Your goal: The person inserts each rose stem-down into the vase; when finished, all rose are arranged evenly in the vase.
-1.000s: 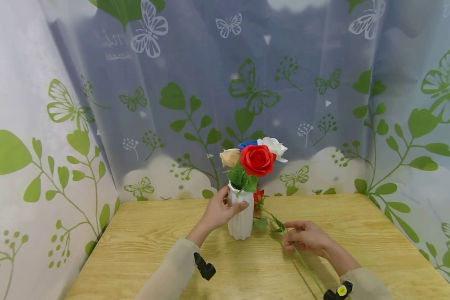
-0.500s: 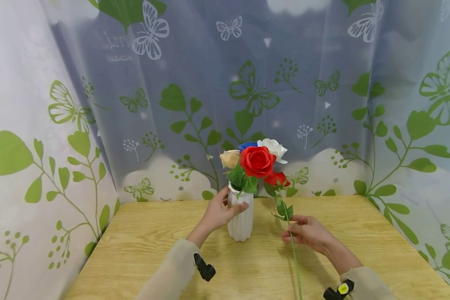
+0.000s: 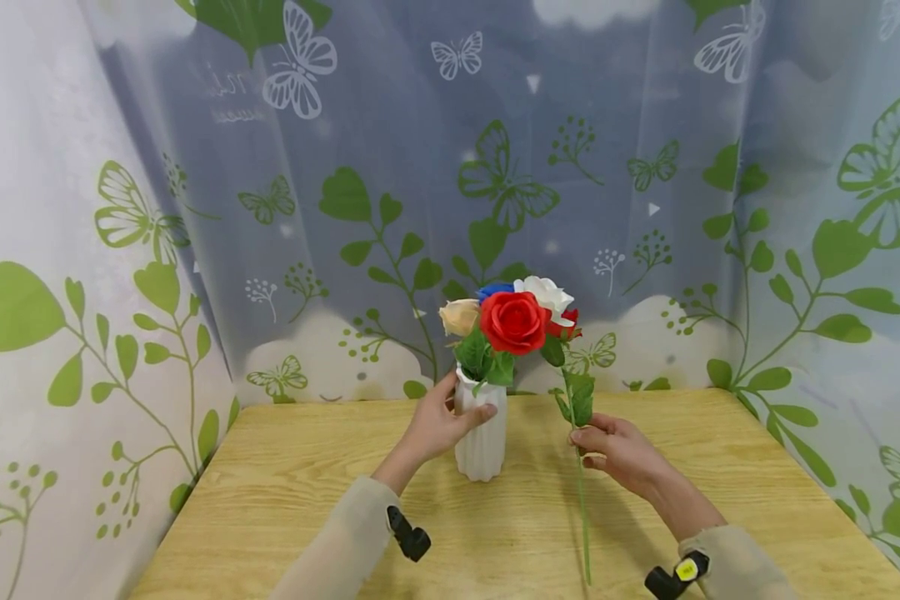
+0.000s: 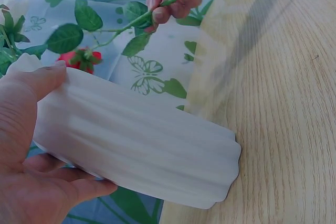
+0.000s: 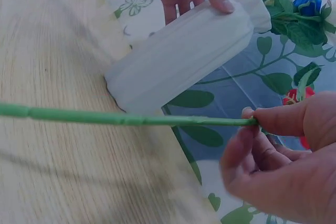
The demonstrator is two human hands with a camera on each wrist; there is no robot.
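Observation:
A white ribbed vase (image 3: 482,446) stands upright on the table, and my left hand (image 3: 437,423) grips its upper part, thumb across the front. Out of its mouth rise a red rose (image 3: 515,322), a white rose (image 3: 543,296), a cream rose (image 3: 460,317) and a blue rose (image 3: 495,290). To the right of the vase, my right hand (image 3: 621,454) pinches the green stem (image 5: 199,121) of another red rose (image 4: 86,61) between thumb and fingers. That stem is nearly upright, its bloom partly hidden behind the white rose in the head view.
The wood-grain table (image 3: 285,500) extends around the vase. A patterned curtain (image 3: 390,125) with leaves and butterflies hangs along the back and both sides. Each sleeve carries a small black wrist camera (image 3: 408,535).
My right hand has raised the loose red rose from lying slanted behind the vase to nearly upright beside it. The left hand keeps its hold on the vase.

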